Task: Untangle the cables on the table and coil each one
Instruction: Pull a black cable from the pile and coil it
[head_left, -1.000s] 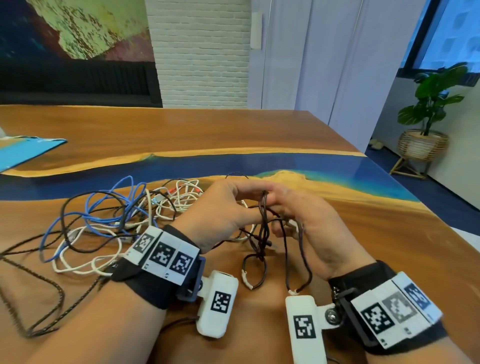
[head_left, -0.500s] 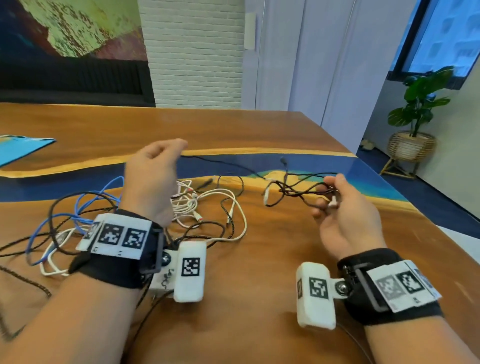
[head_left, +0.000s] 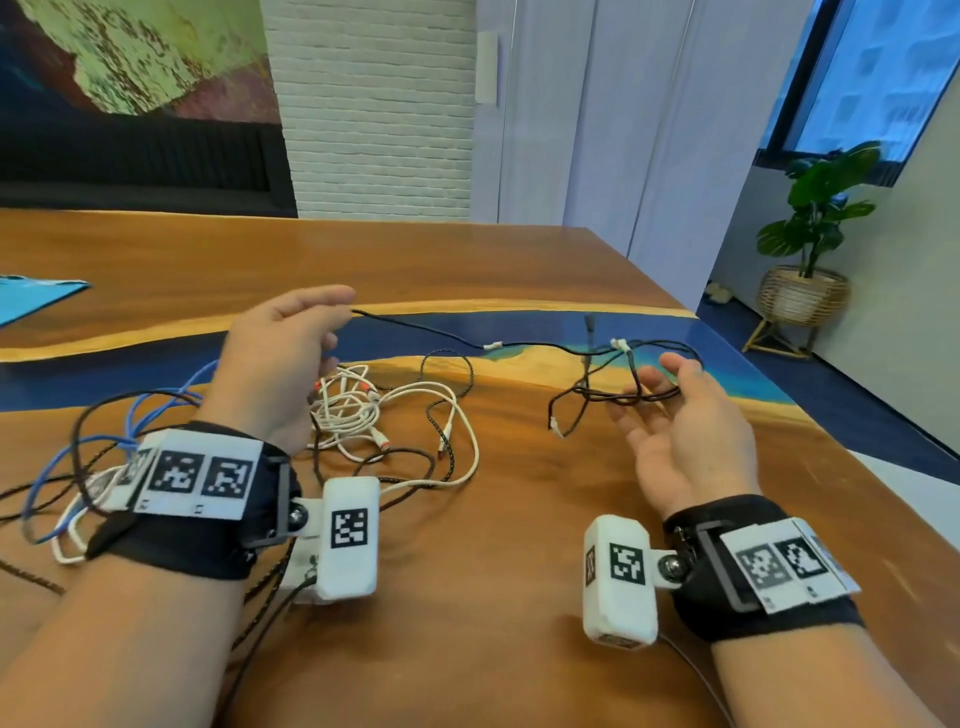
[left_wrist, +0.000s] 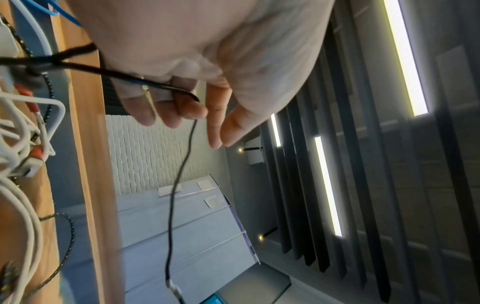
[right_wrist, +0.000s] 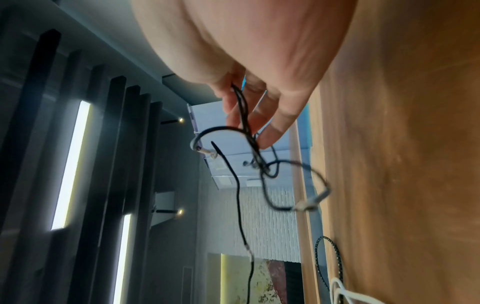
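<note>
A thin black cable (head_left: 426, 328) with small white connectors hangs stretched in the air between my two hands, above the wooden table (head_left: 519, 519). My left hand (head_left: 332, 322), raised over the pile, curls its fingers round one end of it (left_wrist: 172, 195). My right hand (head_left: 670, 410) is to the right, palm turned inward, with the cable's looped, knotted part (head_left: 618, 397) held between its fingers (right_wrist: 259, 115). The tangled pile lies left of centre: a white cable with orange plugs (head_left: 353, 410), a blue cable (head_left: 140, 410), a braided dark cable (head_left: 457, 364).
A light blue sheet (head_left: 31, 299) lies at the far left. The table's right edge (head_left: 883, 467) runs diagonally close to my right hand, with dark blue floor beyond. A potted plant (head_left: 810, 249) stands past it. More dark cable trails under my left forearm.
My hands were together on the black cable at centre. They have drawn apart, the left up and left with one end, the right carrying the loops rightward, so the cable stretches out.
</note>
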